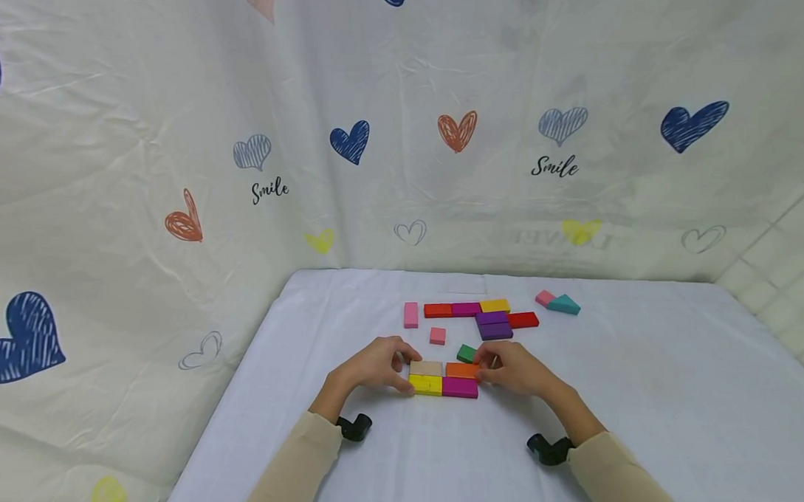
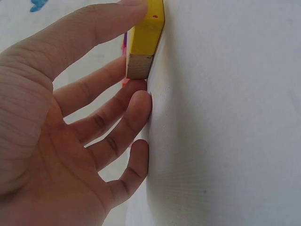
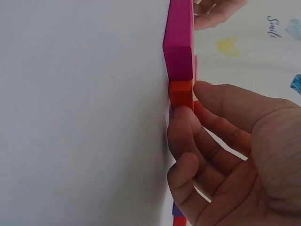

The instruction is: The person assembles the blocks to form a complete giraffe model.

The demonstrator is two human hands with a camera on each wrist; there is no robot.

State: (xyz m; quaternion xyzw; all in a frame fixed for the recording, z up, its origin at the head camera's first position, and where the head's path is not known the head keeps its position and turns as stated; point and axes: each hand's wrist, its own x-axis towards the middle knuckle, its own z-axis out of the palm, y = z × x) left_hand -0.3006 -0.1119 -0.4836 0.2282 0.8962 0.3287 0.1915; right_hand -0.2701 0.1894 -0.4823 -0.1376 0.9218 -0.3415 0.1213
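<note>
A yellow block (image 1: 426, 385) and a magenta block (image 1: 460, 387) lie end to end in the near row. Behind the yellow one is a beige block (image 1: 426, 368); behind the magenta one is an orange block (image 1: 461, 370), with a narrow gap between beige and orange. My left hand (image 1: 379, 365) holds the left end of this group, thumb on the yellow block (image 2: 146, 35) and a finger behind the beige block (image 2: 139, 66). With thumb and fingertips my right hand (image 1: 516, 367) pinches the right end of the orange block (image 3: 181, 93). A green block (image 1: 466, 353) lies just behind it.
Farther back sit red (image 1: 437, 310), magenta (image 1: 466, 309), yellow (image 1: 495, 305) and purple blocks (image 1: 495, 331), plus another red block (image 1: 523, 319). Two pink blocks (image 1: 411, 315) lie left of them. A teal triangle (image 1: 564, 305) touches a pink piece (image 1: 544, 298) at the back right.
</note>
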